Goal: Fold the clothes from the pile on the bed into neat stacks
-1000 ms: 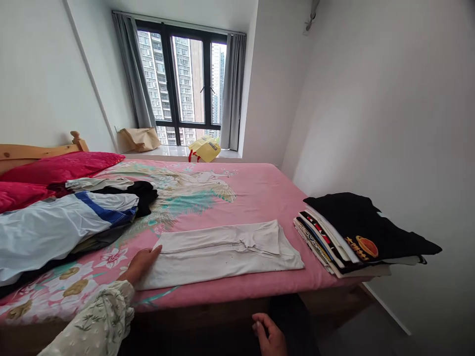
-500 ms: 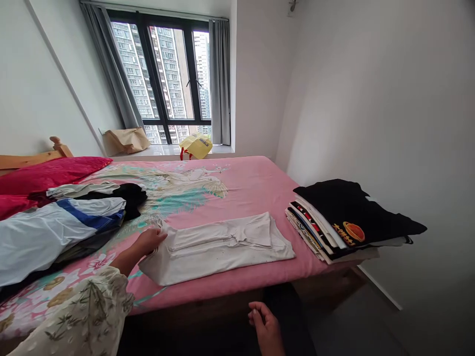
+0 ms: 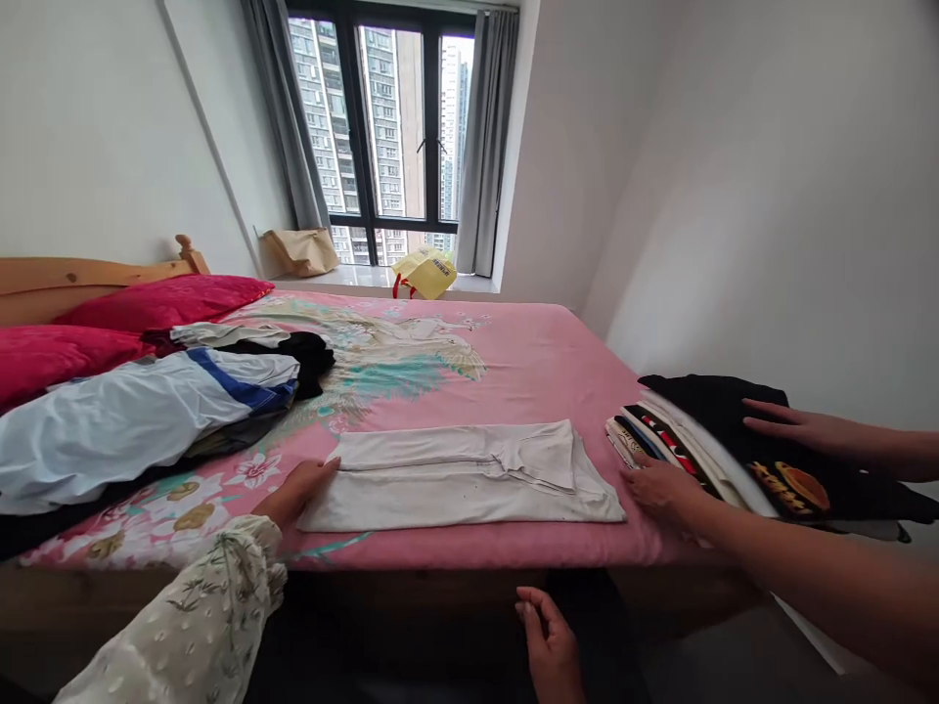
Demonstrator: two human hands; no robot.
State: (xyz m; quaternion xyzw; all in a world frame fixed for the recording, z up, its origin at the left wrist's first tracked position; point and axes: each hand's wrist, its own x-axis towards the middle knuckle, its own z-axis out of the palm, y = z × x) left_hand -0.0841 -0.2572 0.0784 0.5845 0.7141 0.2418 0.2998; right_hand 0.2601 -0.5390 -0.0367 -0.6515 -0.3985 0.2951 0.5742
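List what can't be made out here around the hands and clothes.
Head view:
Folded stack: motion-blurred, partly under a co-worker's hands; prints unreadable.
Left hand on white garment: its underside hidden; grip unclear.
Right hand: cut by bottom edge.
Yellow bag: lettering too small.

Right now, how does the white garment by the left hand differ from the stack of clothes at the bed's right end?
The white garment is one pale piece lying flat; the stack is several pieces piled, black on top. The left hand touches the white garment's edge; another person's hands rest on the stack. Both lie folded on the pink bedspread.
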